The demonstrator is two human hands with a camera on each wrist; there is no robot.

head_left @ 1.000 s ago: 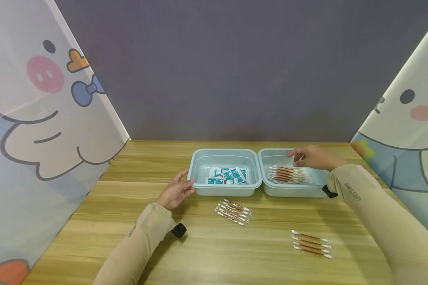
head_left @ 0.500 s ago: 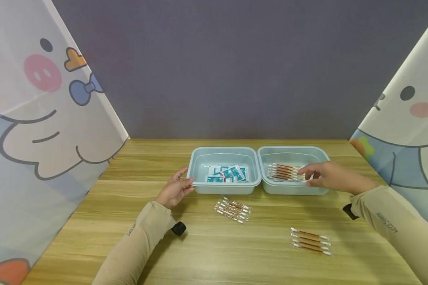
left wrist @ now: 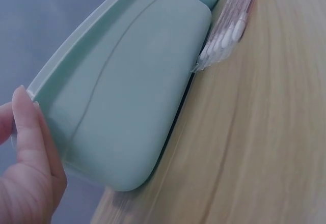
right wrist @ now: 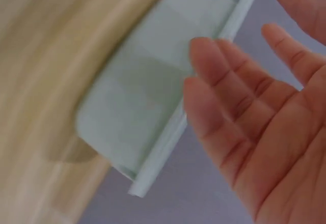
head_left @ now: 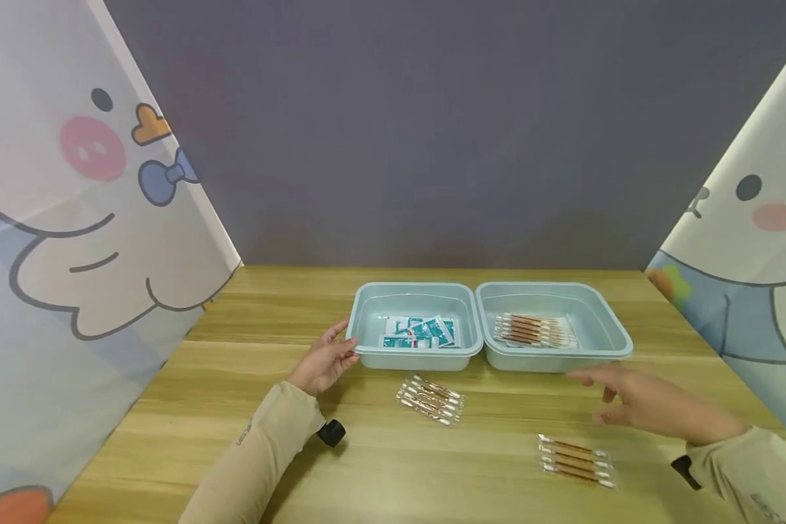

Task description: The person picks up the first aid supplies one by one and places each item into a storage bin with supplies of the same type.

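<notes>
My left hand (head_left: 324, 364) pinches the near-left corner of a pale blue plastic tray (head_left: 419, 361), thumb and fingers at its rim in the left wrist view. Green-and-white sachets (head_left: 432, 331) lie inside that tray. A matching right tray (head_left: 557, 362) stands against it and contains packs of brown-stemmed cotton swabs (head_left: 530, 330). Past its near-right corner my right hand (head_left: 655, 404) hangs with fingers loosely extended and nothing between them. In the right wrist view, the fingers (right wrist: 209, 107) overlap the right tray's wall.
One clear pack of cotton swabs (head_left: 431, 399) lies on the wooden table (head_left: 380, 466) before the left tray. Another swab pack (head_left: 576, 461) lies nearer the front right. A grey panel (head_left: 432, 131) rises behind, with cartoon-printed panels on both sides.
My right hand has come out of the right tray, moving toward me and to the right. My left hand keeps its place at the left tray's corner.
</notes>
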